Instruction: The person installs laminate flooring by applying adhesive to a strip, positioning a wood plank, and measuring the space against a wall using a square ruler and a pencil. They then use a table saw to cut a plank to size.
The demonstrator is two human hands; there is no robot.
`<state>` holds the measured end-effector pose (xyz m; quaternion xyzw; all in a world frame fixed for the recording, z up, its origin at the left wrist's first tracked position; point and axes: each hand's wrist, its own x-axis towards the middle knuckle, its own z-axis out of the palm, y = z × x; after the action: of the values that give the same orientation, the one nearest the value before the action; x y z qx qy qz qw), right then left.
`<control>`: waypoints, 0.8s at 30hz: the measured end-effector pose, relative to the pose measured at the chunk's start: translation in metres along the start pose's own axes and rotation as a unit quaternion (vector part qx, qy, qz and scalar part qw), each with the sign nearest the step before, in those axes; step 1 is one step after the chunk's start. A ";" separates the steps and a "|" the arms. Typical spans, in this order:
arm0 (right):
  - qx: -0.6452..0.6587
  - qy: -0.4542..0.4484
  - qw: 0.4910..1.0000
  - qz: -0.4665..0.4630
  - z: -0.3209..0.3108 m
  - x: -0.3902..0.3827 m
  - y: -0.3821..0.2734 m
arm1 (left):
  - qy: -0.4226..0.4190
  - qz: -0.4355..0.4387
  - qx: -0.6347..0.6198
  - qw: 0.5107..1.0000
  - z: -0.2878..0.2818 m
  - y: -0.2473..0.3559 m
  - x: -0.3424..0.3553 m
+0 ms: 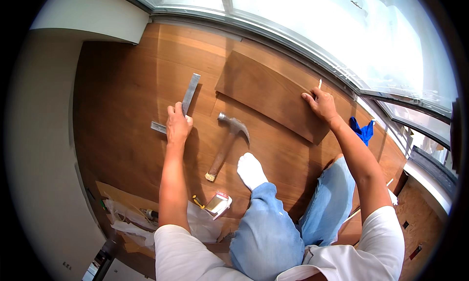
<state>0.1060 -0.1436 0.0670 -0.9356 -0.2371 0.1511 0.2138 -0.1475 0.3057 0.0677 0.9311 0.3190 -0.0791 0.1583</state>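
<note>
- The metal square point(191, 92), a little above and left of the frame's middle, is silver-grey, flat and L-shaped, with a straight, narrow blade.
- Its longer visible arm points toward the top of the frame, leaning slightly right; the other end pokes out to the left, lower down, and the corner is hidden by the hand.
- The left hand point(179, 124) is closed around the square near that corner.
- The plank point(273, 96), right of the frame's middle in the upper half, is a long rectangle of smooth brown wood with faint grain, darker than the nearby sunlit floor point(195, 46).
- Its long axis slants from upper left to lower right, roughly following the window frame point(293, 49) above it.
- The right hand point(322, 105) is at the plank's upper edge toward its right end, fingers curled about a slim pale pencil point(320, 83) whose tip points up; the thumb reaches over the plank.
- A claw hammer point(227, 146) lies between the hands, lower down, its head toward the top and its wooden handle slanting down left.
</note>
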 end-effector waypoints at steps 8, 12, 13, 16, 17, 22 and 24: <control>-0.002 -0.037 0.999 -0.037 0.007 0.010 -0.005 | 0.050 0.090 -0.165 0.981 -0.005 0.092 0.034; 0.000 -0.067 0.996 -0.056 0.003 0.009 0.000 | 0.021 0.098 -0.162 0.982 0.011 0.122 0.067; 0.003 -0.071 0.996 -0.054 0.001 0.008 0.005 | 0.007 0.087 -0.163 0.983 0.016 0.128 0.074; 0.004 -0.076 0.995 -0.061 -0.003 0.006 0.016 | 0.004 0.097 -0.153 0.984 0.033 0.132 0.092; 0.003 -0.077 0.995 -0.065 -0.004 0.004 0.020 | 0.000 0.098 -0.152 0.984 0.036 0.134 0.095; -0.037 0.032 0.989 -0.137 -0.004 0.000 0.028 | -0.001 0.115 -0.150 0.982 0.048 0.135 0.100; -0.048 0.059 0.988 -0.133 -0.001 -0.003 0.026 | 0.006 0.116 -0.137 0.984 0.051 0.137 0.097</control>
<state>0.1137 -0.1663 0.0557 -0.9122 -0.3532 0.0543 0.2004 0.0110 0.2413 0.0289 0.9317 0.2180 -0.0098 0.2904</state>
